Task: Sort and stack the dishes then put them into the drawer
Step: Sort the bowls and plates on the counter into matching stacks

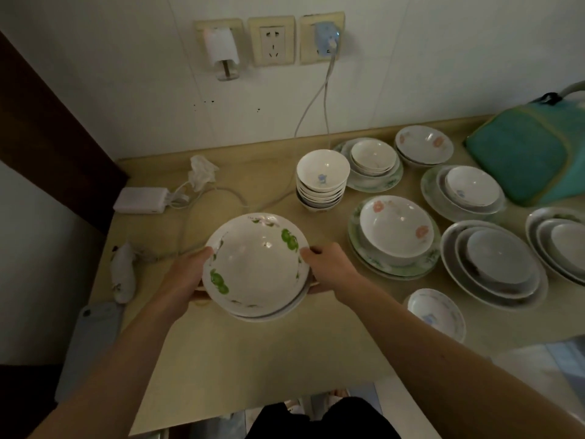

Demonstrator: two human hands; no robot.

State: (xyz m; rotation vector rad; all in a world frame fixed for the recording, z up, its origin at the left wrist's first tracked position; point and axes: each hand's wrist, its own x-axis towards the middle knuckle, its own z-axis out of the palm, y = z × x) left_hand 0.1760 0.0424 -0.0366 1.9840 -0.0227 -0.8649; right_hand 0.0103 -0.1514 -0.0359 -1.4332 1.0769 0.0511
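Several stacks of dishes crowd the right half of a pale beige worktop that butts against a white wall bearing three sockets, two of them with plugs in. A cable runs down from the right-hand plug onto the surface, past a crumpled tissue to a white power adapter near the left edge. A teal bag lies at the far right corner, and dim light leaves the whole room muted.

Both hands hold a short stack of shallow bowls, the top one white with green leaf prints on its rim. The left hand and right hand each have a closed grip on opposite sides of the rim, thumbs over the edge. The stack faces mouth up, tilted slightly toward the person, over the near middle of the worktop; whether its base touches the surface cannot be told. Being round, it has no long axis.

Just beyond it stands a tall stack of small bowls; a pink-flowered bowl on a plate sits to the right.
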